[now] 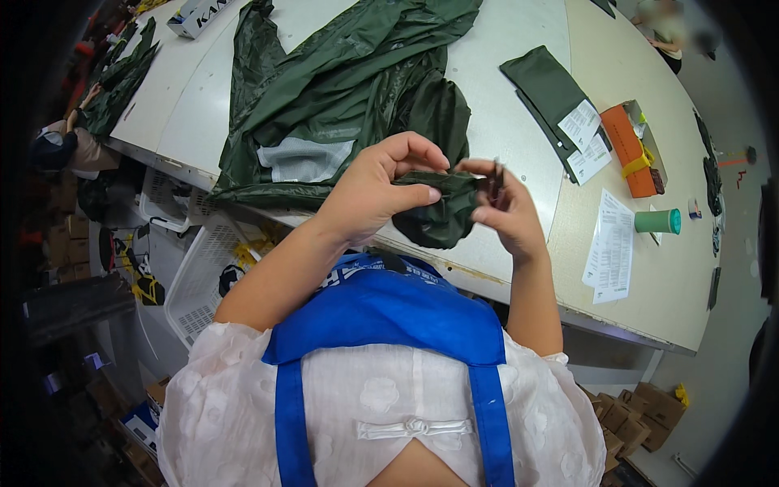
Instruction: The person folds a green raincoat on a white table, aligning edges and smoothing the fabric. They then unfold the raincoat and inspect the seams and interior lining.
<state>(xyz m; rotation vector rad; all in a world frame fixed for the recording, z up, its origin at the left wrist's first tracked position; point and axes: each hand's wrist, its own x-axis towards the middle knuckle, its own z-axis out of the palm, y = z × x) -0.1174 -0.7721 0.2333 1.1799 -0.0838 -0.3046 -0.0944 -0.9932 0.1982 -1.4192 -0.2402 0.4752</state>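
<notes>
Dark green fabric (442, 221) bunches mid-frame, its upper edge pinched by the left hand (369, 185) in a narrow grip; the right hand (519, 221) curls round a blurred dark metallic object (496, 183) just beside it. Beyond, on the bench (507, 122), lie a green garment (341, 89) at upper centre and an orange box (625, 156) at upper right.

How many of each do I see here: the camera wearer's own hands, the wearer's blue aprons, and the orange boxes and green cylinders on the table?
Own hands: 2, the left hand and the right hand, both at the dark green cloth
Blue apron: 1
Orange box: 1
Green cylinder: 1
Total: 5
</notes>
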